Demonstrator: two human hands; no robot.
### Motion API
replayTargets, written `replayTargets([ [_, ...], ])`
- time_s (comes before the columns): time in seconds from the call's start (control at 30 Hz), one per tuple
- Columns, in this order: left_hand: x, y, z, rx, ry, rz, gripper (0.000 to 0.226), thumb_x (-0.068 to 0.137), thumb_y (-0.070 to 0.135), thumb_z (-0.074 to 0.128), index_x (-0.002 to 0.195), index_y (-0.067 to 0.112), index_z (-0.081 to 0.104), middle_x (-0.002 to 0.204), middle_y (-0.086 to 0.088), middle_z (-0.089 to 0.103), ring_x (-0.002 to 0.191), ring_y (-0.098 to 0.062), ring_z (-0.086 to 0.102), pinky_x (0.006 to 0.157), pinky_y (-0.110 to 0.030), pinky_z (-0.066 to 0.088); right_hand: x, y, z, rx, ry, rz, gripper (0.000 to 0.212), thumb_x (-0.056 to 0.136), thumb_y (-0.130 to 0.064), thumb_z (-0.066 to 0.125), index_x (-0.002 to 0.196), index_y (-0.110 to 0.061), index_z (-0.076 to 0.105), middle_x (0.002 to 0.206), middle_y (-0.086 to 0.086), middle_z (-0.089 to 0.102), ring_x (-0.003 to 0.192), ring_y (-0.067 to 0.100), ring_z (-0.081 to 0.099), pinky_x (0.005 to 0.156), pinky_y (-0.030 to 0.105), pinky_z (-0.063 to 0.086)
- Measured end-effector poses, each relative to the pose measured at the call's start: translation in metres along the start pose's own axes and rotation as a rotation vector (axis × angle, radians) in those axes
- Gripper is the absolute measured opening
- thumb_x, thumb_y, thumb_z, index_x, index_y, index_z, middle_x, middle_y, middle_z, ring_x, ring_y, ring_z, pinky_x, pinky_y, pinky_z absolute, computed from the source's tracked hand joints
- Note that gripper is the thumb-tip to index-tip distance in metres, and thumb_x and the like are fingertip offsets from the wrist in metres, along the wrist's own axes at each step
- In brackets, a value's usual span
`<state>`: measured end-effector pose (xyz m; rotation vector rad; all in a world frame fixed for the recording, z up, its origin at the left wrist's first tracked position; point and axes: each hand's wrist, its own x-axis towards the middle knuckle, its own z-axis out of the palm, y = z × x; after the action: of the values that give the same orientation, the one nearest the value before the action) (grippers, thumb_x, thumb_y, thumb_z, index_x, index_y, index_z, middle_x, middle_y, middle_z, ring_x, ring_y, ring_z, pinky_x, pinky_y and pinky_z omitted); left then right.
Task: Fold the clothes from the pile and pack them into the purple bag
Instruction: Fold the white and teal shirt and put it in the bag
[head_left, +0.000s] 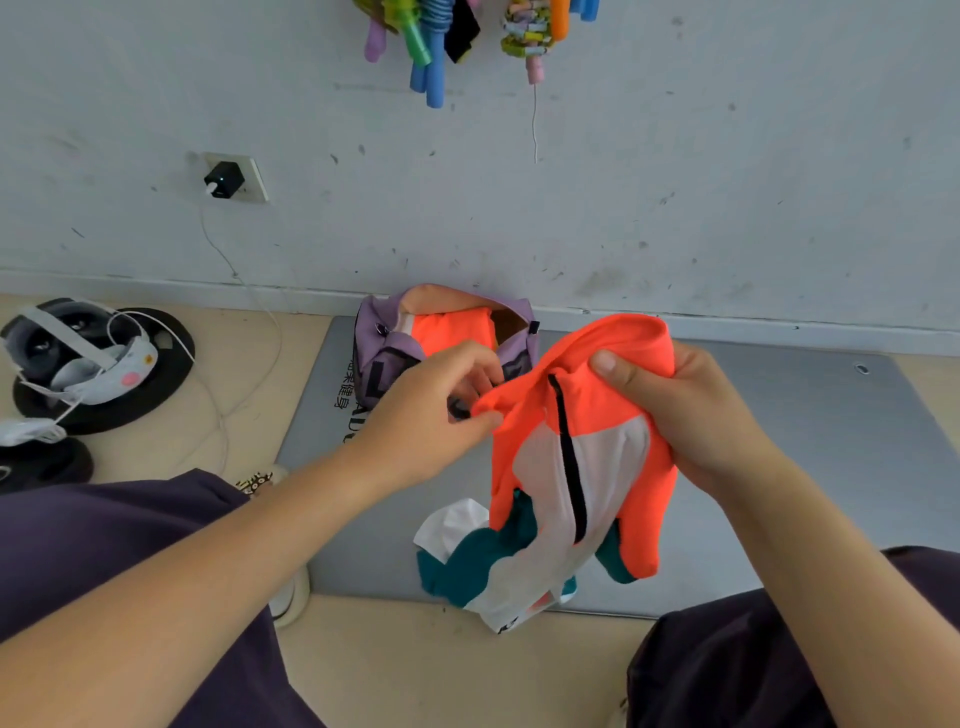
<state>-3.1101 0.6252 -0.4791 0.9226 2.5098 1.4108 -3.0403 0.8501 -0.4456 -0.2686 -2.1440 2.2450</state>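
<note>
I hold an orange, white and teal garment (582, 447) with a black zip up over a grey mat (810, 467). My left hand (431, 410) pinches its left top edge between thumb and fingers. My right hand (691, 405) grips the bunched orange top on the right, thumb on the front. The garment's teal and white lower part hangs down onto the mat. Behind my hands the purple bag (384, 338) stands open against the wall, with orange cloth (452, 327) inside.
A headset (78, 348) with a white cable lies on a black disc at the left. A charger (223, 179) sits in the wall socket. Colourful items (436, 47) hang on the wall above. My knees in dark trousers frame the bottom; a shoe (293, 597) pokes out.
</note>
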Motion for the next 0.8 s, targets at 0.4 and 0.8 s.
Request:
replayTargets([
  [0.4,0.001,-0.004,0.006,0.149,0.038,0.047,0.032,0.086,0.032,0.073,0.115,0.025,0.066,0.124,0.006,0.046,0.107,-0.010,0.049,0.084,-0.021,0.045,-0.001,-0.002,0.001,0.121,-0.092,0.026,0.031,0.070,-0.037,0.078,0.091,-0.014,0.078,0.095,0.012,0.076,0.086,0.021,0.073,0.070,0.028,0.056],
  [0.8,0.013,-0.011,-0.038,-0.353,-0.147,-0.162,0.004,0.088,0.024,0.064,0.089,0.026,0.060,0.089,0.002,0.056,0.086,-0.009,0.051,0.086,-0.029,0.039,0.011,0.005,-0.027,-0.190,0.022,0.044,0.034,0.068,-0.038,0.084,0.093,-0.017,0.076,0.093,0.008,0.076,0.085,0.020,0.073,0.073,0.032,0.056],
])
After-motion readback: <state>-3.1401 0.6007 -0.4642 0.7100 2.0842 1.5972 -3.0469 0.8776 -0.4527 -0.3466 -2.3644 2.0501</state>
